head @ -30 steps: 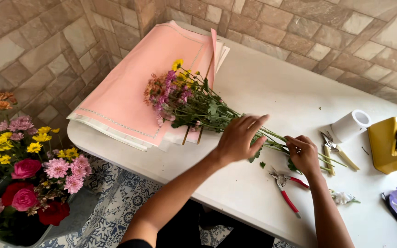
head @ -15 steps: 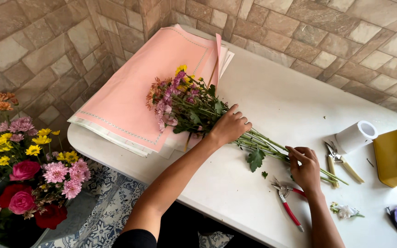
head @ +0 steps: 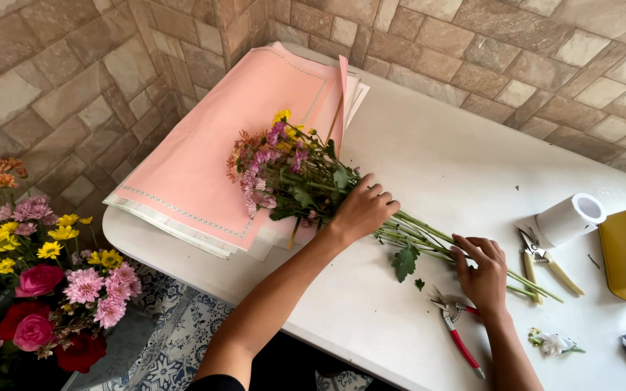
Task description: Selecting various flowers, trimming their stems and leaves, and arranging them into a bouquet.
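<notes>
Left hand: my left hand [head: 360, 211] rests its grip closed over the leafy middle of the bunch of pink, purple and yellow flowers on long green stems [head: 306, 181]
Right hand: my right hand [head: 483, 271] lies on the stem ends, fingers curled loosely (whether it truly clamps them I cannot tell)
Bunch: lying on the white tabletop [head: 429, 156], blooms over the stack of pink wrapping paper sheets [head: 211, 152]
Nearby: red-handled pruning shears [head: 458, 329] just beside my right hand; white tape roll [head: 568, 217] further off

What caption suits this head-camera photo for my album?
Left hand and right hand on a flower bunch lying over pink paper.
</notes>
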